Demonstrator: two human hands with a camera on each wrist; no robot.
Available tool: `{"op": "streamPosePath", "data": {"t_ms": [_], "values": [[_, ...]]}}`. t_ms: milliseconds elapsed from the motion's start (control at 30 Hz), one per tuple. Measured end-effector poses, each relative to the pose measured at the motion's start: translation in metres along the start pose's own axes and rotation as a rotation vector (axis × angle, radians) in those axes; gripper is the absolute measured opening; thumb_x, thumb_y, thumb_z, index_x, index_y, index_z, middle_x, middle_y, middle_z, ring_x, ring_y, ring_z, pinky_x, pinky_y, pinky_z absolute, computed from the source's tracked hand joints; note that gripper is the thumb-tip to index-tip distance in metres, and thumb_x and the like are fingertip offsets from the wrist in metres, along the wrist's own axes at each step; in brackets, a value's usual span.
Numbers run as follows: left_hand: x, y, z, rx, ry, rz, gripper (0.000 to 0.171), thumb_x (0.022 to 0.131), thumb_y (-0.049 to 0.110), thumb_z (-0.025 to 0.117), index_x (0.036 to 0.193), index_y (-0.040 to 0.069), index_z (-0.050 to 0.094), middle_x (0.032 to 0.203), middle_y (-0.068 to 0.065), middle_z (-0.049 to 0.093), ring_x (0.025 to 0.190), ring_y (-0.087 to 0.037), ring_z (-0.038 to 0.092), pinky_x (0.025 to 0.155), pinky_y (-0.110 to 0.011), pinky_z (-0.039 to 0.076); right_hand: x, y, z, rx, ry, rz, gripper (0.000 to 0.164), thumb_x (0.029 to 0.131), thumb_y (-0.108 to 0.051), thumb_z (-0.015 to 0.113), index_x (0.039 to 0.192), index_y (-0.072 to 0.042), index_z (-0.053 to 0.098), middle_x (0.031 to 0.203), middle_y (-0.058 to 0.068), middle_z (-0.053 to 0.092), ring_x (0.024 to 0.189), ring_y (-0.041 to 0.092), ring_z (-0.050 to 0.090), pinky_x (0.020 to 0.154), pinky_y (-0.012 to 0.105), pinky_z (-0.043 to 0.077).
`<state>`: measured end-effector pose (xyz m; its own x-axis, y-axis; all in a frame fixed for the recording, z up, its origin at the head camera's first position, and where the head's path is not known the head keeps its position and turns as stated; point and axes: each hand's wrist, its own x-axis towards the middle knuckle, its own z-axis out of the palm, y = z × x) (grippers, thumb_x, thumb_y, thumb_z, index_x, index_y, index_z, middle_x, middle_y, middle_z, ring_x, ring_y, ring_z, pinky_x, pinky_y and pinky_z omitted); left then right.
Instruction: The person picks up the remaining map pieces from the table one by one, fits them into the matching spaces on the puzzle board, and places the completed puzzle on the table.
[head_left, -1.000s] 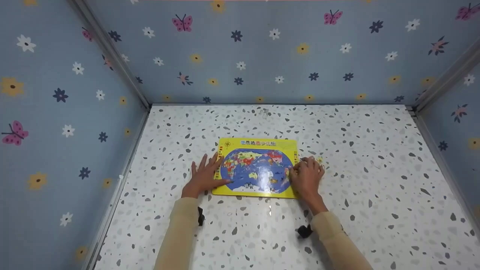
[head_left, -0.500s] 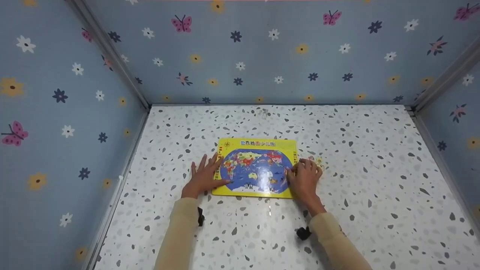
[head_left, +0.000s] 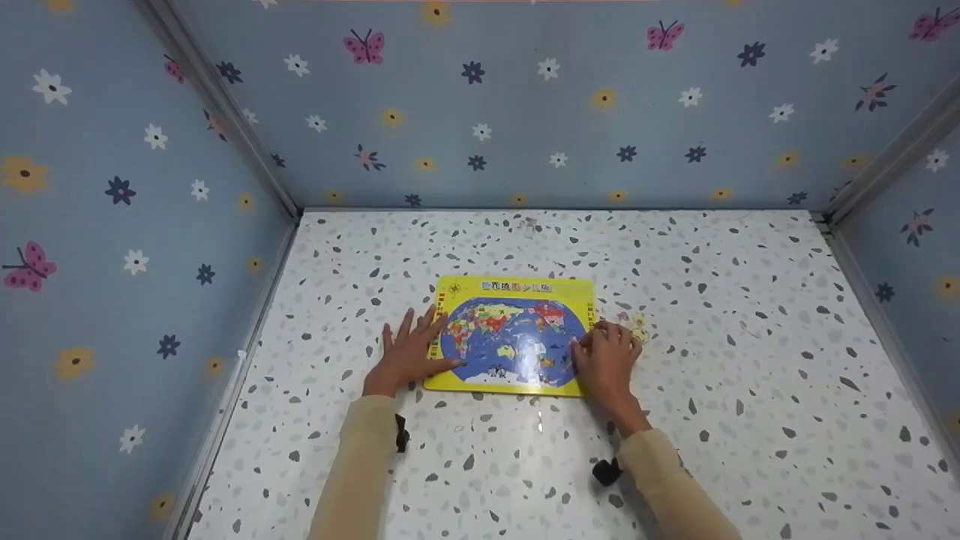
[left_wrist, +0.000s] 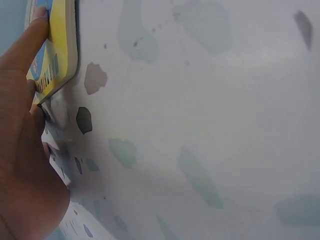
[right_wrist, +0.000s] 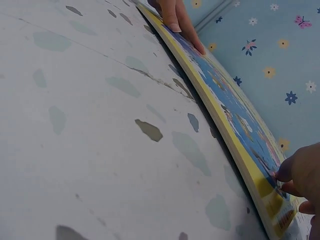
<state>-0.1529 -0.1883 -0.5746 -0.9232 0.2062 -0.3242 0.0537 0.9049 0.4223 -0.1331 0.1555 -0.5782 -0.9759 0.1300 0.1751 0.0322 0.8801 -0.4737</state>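
A yellow-bordered world map puzzle board lies flat on the speckled table. On its left edge rests my left hand, fingers spread and thumb laid over the blue map; the left wrist view shows that thumb on the board near a barcode corner. My right hand is at the board's right side, thumb and fingertips bent together on the map. Between them shows a bit of a small pinkish puzzle piece, mostly hidden by the fingers. The right wrist view has those fingertips right at the board's surface.
Several small loose pieces, pale and yellowish, lie just right of the board, partly behind the right hand. Flowered blue panels wall the table at the back and both sides. Black wrist devices hang under the sleeves.
My right hand has shifted slightly left and toward me over the map, uncovering more of the loose pieces behind it. The left hand and the board have stayed in place.
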Motion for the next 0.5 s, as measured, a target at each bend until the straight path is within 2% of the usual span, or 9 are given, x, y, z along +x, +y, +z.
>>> {"op": "streamPosePath", "data": {"t_ms": [500], "values": [[0.0000,-0.0006,0.0014,-0.016,0.015,0.000,0.100,0.072,0.080,0.056,0.152,0.042,0.010,0.161,0.013,-0.003,0.148,-0.025,-0.014,0.112,-0.060,-0.018,-0.0033,-0.0036,-0.0002,0.000,-0.029,0.027,0.019,0.089,-0.030,0.066,0.083,-0.012,0.065,0.128,0.010,0.052,0.129,0.031,0.034,0.111,0.055,0.016]]}}
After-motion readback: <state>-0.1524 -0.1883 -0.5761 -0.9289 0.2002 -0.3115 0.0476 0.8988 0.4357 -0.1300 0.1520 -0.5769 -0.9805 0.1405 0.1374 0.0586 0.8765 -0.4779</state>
